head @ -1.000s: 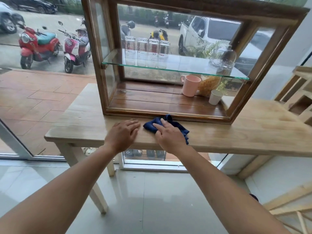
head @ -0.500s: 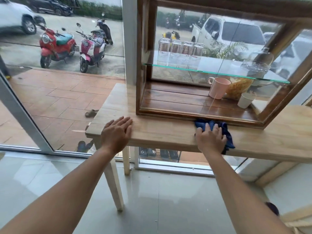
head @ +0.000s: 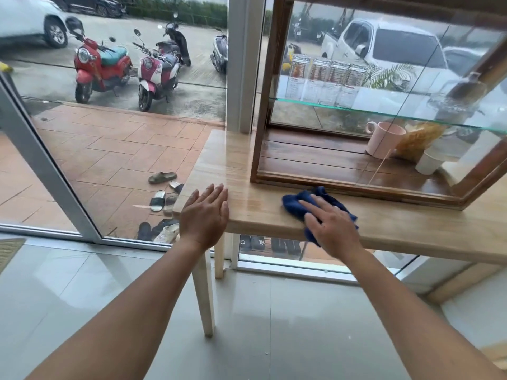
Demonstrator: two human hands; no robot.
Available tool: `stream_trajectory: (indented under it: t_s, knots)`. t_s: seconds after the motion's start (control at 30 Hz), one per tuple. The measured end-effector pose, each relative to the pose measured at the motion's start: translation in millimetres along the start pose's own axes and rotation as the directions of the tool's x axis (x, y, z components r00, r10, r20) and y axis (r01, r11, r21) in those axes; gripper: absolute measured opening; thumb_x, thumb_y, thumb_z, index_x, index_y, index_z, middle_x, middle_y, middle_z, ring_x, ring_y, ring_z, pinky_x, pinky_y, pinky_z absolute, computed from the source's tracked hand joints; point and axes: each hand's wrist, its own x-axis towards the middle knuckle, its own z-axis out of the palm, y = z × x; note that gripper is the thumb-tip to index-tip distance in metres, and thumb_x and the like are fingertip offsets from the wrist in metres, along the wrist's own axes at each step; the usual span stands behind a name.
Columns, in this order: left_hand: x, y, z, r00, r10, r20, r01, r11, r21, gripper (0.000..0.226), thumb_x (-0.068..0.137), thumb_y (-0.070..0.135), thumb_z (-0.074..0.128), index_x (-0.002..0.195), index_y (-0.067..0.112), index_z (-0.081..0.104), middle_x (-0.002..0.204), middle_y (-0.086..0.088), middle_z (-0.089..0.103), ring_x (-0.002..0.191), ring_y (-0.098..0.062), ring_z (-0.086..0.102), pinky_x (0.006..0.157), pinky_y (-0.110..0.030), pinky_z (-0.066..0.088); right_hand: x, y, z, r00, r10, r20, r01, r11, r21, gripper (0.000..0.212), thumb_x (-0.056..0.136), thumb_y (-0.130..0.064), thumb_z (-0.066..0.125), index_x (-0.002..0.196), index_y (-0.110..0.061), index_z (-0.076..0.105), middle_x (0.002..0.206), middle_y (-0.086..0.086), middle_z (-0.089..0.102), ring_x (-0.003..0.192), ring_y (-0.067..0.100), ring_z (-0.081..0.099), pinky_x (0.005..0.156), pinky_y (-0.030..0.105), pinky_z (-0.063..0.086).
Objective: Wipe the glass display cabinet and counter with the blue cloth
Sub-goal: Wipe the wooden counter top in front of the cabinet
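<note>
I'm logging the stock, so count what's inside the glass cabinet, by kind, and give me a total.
Tall clear glasses on the glass shelf: 4
Glass lidded dish: 1
Pink mug: 1
White cup: 1
Yellowish bag, contents unclear: 1
Total: 8

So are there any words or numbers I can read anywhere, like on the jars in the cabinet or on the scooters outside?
No text here can be read.
Labels on the four glass jars on the cabinet's glass shelf: red and white print, too blurred to read.
Pink scooter outside: a small badge on the front, too small to read.
Red scooter: no readable marking.
Pink mug, white cup, blue cloth: no writing visible.
</note>
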Motion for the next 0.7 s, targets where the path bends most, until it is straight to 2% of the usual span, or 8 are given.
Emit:
stream_trajectory:
  t_s: [0.1,0.2,0.27,0.37,0.5,0.6,0.7]
  knots:
    - [0.7,2.9,-2.5,1.000,-0.024,0.020,0.024,1.000,-0.006,0.071,0.096,0.043,0.006,0.150,0.021,0.047,0.158,0.006,0.041,0.150,-0.009,0.031,0.126,-0.036,0.015,9.9,1.8,5.0,0.963,0.259,-0.078,-0.261,0.965,-0.020,0.052,0.100,-0.044,0.031,0.149,-0.037,0.044,0.165,-0.002,0.028,0.151,0.019,0.023,0.122,0.040,0.014]
    - [2.5,5.2,-3.6,0.998,-0.044,0.055,0.044,0.999,-0.009,0.065,0.098,0.041,0.010,0.154,0.024,0.040,0.162,0.008,0.033,0.152,-0.007,0.024,0.127,-0.035,0.009,22.5,-48.3,27.1,0.922,0.369,-0.119,-0.376,0.925,-0.051,0.053,0.104,-0.041,0.031,0.155,-0.028,0.035,0.167,0.007,0.019,0.154,0.023,0.014,0.123,0.046,0.009]
    - [4.0,4.8,-3.8,0.996,-0.044,0.072,0.044,0.999,0.004,0.060,0.102,0.039,0.011,0.156,0.025,0.034,0.164,0.009,0.028,0.153,-0.006,0.019,0.127,-0.034,0.007,27.6,-90.1,43.5,0.952,0.293,-0.088,-0.298,0.953,-0.055,0.054,0.104,-0.042,0.031,0.156,-0.027,0.032,0.168,0.007,0.016,0.154,0.022,0.012,0.124,0.046,0.008]
    - [5.0,3.3,-4.7,0.994,-0.037,0.107,0.034,0.999,0.025,0.053,0.108,0.037,0.018,0.159,0.024,0.027,0.166,0.010,0.021,0.154,-0.005,0.013,0.127,-0.034,0.006,26.7,-131.2,59.4,0.999,0.041,0.027,-0.039,0.996,-0.081,0.055,0.104,-0.044,0.029,0.158,-0.033,0.028,0.169,0.000,0.013,0.155,0.015,0.008,0.124,0.043,0.005]
    - [4.8,4.4,-6.3,0.991,-0.043,0.128,0.038,0.999,0.036,0.054,0.108,0.036,0.020,0.159,0.023,0.025,0.167,0.009,0.020,0.155,-0.007,0.012,0.128,-0.036,0.006,14.7,-103.7,44.2,0.965,-0.210,0.154,0.221,0.974,-0.052,0.051,0.105,-0.044,0.031,0.155,-0.043,0.029,0.168,-0.010,0.015,0.154,0.007,0.008,0.123,0.036,0.003]
    - [6.5,13.0,-7.6,0.982,-0.111,0.154,0.109,0.994,0.025,0.054,0.107,0.036,0.020,0.159,0.023,0.025,0.168,0.007,0.018,0.156,-0.010,0.009,0.128,-0.040,0.004,7.3,-47.3,14.9,0.974,-0.170,0.153,0.176,0.984,-0.025,0.055,0.097,-0.052,0.027,0.151,-0.047,0.036,0.166,-0.014,0.021,0.152,0.008,0.014,0.122,0.035,0.007]
    - [9.5,31.0,-11.1,0.966,-0.158,0.203,0.155,0.987,0.027,0.058,0.107,0.039,0.021,0.160,0.016,0.021,0.169,-0.002,0.015,0.157,-0.021,0.007,0.127,-0.044,0.003,3.9,21.3,-13.3,0.997,0.070,0.012,-0.070,0.997,-0.017,0.063,0.088,-0.054,0.024,0.147,-0.045,0.043,0.164,-0.007,0.028,0.150,0.015,0.025,0.120,0.039,0.016]
